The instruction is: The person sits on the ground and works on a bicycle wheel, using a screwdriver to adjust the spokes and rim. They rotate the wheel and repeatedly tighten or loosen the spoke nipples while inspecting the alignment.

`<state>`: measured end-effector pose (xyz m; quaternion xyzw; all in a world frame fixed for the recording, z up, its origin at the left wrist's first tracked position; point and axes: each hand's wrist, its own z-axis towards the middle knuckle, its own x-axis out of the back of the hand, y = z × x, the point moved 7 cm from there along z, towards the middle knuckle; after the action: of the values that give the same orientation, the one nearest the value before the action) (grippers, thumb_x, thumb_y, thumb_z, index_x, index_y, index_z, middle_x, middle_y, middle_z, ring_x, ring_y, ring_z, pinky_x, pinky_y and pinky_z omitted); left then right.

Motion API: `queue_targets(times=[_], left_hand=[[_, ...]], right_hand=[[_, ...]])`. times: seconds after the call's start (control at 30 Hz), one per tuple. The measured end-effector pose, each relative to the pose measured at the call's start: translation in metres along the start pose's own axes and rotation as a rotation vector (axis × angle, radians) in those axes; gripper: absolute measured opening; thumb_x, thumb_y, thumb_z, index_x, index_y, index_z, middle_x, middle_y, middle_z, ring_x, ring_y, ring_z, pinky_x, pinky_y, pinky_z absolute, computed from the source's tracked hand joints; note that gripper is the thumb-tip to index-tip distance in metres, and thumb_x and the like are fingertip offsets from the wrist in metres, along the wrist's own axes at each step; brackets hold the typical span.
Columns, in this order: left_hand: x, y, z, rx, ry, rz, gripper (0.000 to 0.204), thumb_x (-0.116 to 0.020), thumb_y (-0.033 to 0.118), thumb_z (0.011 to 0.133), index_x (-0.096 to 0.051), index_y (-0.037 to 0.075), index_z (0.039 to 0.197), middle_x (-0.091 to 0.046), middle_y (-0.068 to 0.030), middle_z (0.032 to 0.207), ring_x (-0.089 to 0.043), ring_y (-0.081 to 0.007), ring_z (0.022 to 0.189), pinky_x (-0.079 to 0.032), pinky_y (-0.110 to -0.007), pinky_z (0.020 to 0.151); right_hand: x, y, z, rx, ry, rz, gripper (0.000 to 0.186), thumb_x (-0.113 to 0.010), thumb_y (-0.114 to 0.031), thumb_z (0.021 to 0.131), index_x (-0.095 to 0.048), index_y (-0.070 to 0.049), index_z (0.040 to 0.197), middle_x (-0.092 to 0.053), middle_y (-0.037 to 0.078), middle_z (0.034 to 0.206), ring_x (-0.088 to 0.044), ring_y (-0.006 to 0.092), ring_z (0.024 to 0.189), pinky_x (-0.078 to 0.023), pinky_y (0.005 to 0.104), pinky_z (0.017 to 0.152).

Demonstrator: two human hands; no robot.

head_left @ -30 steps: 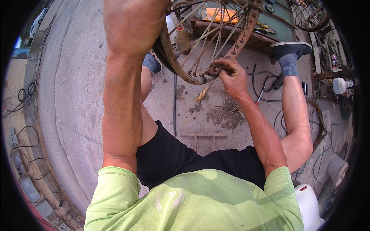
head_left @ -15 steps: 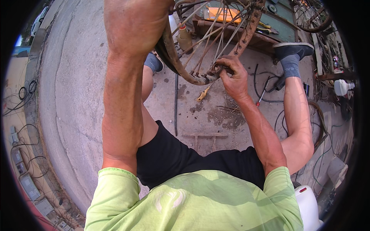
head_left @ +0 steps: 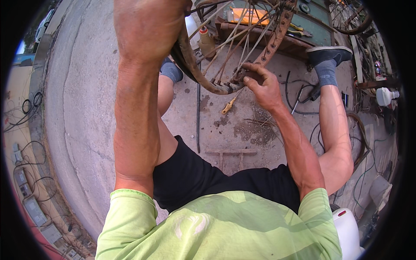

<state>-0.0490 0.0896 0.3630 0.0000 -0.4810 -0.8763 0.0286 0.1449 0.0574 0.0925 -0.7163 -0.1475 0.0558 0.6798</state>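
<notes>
- Over the concrete floor (head_left: 86, 108), between my knees: rusty wheel rim (head_left: 203, 78), upright.
- Right hand (head_left: 260, 84) pinches closed at rim's lower edge, by the spokes (head_left: 242, 43).
- Left hand (head_left: 149, 26) raised near rim's top; grip hidden, cannot tell.
- Yellow-handled screwdriver (head_left: 228, 105) lies on floor below.

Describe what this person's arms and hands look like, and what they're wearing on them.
Both forearms are bare, with no gloves, watch or rings visible. Short lime-green shirt sleeves end above the elbows. The right hand looks smudged with grime at the fingers. The left hand is large, close to the camera and cut off by the top edge.

Yellow-handled screwdriver (head_left: 229, 105), white bottle (head_left: 386, 95)
</notes>
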Motion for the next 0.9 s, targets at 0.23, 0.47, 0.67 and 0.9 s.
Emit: queue_targets(times=[0.23,0.47,0.67,0.9], left_hand=[[-0.004,0.005,0.000,0.007,0.024,0.103,0.041,-0.071,0.020,0.087,-0.057,-0.006,0.115,-0.070,-0.0098,0.087,-0.065,-0.0108,0.068,-0.045,-0.022,0.058],[-0.005,0.008,-0.001,0.051,0.014,0.147,0.038,-0.071,0.023,0.088,-0.059,-0.003,0.113,-0.071,-0.0071,0.078,-0.053,-0.0061,0.060,-0.041,-0.020,0.055],[0.000,0.003,-0.003,0.081,0.174,0.099,0.036,-0.070,0.021,0.090,-0.058,-0.004,0.113,-0.071,-0.0094,0.082,-0.059,-0.0080,0.061,-0.041,-0.020,0.053],[0.003,0.000,-0.004,0.032,0.092,0.109,0.037,-0.071,0.021,0.090,-0.057,-0.004,0.114,-0.071,-0.0104,0.084,-0.062,-0.0091,0.065,-0.042,-0.020,0.055]], right_hand=[[-0.013,0.011,0.001,-0.174,0.016,0.133,0.043,-0.063,-0.015,0.103,-0.059,0.003,0.142,-0.072,0.010,0.115,-0.071,0.0141,0.099,-0.055,0.0310,0.093],[-0.005,0.021,0.008,-0.218,-0.042,0.233,0.039,-0.060,-0.018,0.106,-0.061,0.005,0.138,-0.073,0.006,0.105,-0.064,0.0093,0.083,-0.051,0.0264,0.076],[0.000,-0.001,0.008,-0.227,-0.009,-0.060,0.037,-0.068,-0.019,0.101,-0.068,0.006,0.128,-0.074,0.008,0.101,-0.067,0.0100,0.089,-0.055,0.0289,0.078],[-0.001,0.012,0.006,-0.226,-0.044,0.128,0.047,-0.072,-0.022,0.099,-0.063,0.004,0.138,-0.073,0.008,0.112,-0.069,0.0130,0.099,-0.055,0.0298,0.086]])
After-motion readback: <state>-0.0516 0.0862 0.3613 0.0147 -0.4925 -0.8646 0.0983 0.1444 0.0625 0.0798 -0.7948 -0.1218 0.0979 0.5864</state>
